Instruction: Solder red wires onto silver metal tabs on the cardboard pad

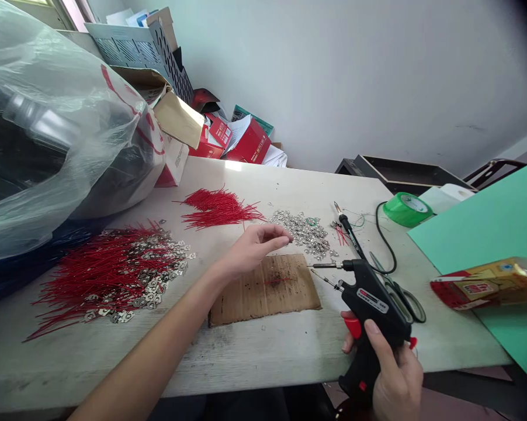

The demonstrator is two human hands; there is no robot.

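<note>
My right hand (397, 374) is wrapped round the handle of a black soldering gun (373, 298) with a red trigger. Its thin tip points left, close to the right edge of a scorched piece of cardboard (241, 301). A short red wire (278, 281) lies on that cardboard among dark specks. Above the cardboard's far edge, my left hand (263, 242) has thumb and fingertips drawn together in a pinch; whatever is between them is too small to make out. Just beyond these fingers spreads a pile of small metal pieces (305, 231).
Red wires with metal tabs (127, 269) are heaped at left, and loose red wires (219, 207) lie farther back. A soldering iron (349, 228), scissors (404, 298), green tape (407, 209) and a yellow-red packet (486, 283) occupy the right. A plastic-covered bulk (70, 117) stands left.
</note>
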